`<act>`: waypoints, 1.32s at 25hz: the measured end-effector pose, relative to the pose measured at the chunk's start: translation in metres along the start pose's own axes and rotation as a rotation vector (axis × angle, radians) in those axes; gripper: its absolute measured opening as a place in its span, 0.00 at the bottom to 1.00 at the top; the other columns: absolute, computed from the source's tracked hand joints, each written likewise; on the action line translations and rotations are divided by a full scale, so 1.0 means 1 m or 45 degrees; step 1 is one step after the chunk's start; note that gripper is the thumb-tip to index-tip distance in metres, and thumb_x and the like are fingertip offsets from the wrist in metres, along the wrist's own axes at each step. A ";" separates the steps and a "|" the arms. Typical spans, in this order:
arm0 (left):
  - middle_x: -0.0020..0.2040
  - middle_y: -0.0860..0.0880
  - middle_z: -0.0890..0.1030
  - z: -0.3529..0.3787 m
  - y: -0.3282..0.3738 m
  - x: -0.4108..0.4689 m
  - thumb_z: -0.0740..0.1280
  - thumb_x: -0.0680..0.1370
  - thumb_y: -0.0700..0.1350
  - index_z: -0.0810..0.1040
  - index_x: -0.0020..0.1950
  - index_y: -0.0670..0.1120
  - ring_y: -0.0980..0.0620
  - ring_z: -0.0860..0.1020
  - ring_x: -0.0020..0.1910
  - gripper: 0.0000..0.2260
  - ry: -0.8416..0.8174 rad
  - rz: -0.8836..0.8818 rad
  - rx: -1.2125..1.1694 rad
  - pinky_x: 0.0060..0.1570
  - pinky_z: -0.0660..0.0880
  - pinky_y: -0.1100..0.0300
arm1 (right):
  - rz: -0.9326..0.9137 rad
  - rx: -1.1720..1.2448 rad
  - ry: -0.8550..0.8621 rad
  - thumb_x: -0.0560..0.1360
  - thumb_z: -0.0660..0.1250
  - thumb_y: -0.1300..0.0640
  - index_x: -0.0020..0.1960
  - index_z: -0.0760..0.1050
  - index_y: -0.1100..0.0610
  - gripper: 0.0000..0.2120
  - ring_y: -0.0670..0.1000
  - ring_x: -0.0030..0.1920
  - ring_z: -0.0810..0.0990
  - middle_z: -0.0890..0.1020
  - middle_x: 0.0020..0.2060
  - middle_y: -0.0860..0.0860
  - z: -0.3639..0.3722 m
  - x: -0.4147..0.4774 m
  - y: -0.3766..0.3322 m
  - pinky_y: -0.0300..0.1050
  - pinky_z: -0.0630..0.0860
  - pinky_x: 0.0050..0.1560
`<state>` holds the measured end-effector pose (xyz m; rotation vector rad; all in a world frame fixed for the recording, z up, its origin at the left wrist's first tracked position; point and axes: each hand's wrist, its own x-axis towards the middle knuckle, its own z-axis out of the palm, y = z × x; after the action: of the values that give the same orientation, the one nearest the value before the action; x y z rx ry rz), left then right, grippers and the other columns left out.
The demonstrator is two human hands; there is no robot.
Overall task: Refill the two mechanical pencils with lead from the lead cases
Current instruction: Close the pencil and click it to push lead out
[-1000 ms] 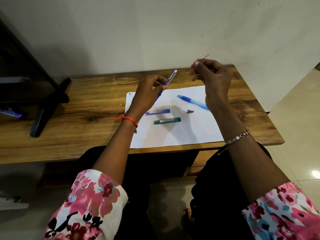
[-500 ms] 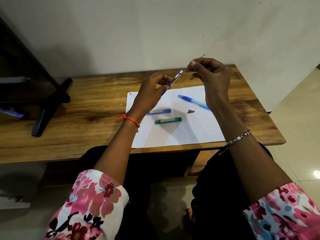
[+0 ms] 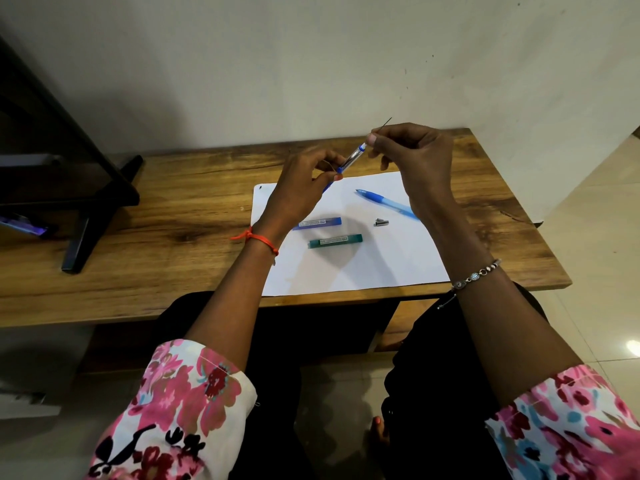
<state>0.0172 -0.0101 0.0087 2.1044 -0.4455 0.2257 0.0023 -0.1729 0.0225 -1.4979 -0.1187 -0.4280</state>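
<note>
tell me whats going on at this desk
A person seated at a wooden desk is refilling a mechanical pencil. The left hand holds it tilted upward, and the right hand pinches a thin lead right at its upper end; whether the lead has gone in cannot be told. On the white paper lie a second blue pencil, a blue lead case, a green lead case and a small metal cap.
</note>
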 end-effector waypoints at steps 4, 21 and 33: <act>0.47 0.50 0.78 0.000 0.003 -0.002 0.66 0.73 0.33 0.79 0.51 0.38 0.62 0.75 0.41 0.08 -0.012 -0.014 0.017 0.47 0.75 0.61 | 0.081 -0.146 -0.058 0.70 0.73 0.63 0.49 0.82 0.61 0.08 0.39 0.30 0.77 0.82 0.34 0.46 -0.001 0.001 -0.001 0.31 0.70 0.32; 0.47 0.51 0.77 -0.003 0.003 -0.002 0.66 0.74 0.35 0.79 0.52 0.39 0.61 0.74 0.41 0.08 0.016 -0.050 0.062 0.41 0.69 0.77 | 0.449 -1.384 -0.551 0.64 0.78 0.59 0.48 0.80 0.65 0.15 0.52 0.35 0.76 0.79 0.36 0.55 -0.015 0.002 0.022 0.45 0.72 0.39; 0.47 0.51 0.77 -0.003 0.003 -0.002 0.67 0.74 0.35 0.79 0.52 0.39 0.60 0.75 0.41 0.08 0.025 -0.038 0.073 0.41 0.68 0.78 | 0.444 -1.517 -0.527 0.68 0.75 0.60 0.52 0.78 0.64 0.15 0.59 0.49 0.79 0.80 0.51 0.60 -0.007 -0.001 0.021 0.45 0.67 0.42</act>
<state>0.0142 -0.0089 0.0124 2.1614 -0.4002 0.2438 0.0072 -0.1796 0.0022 -2.7104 0.1034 0.1732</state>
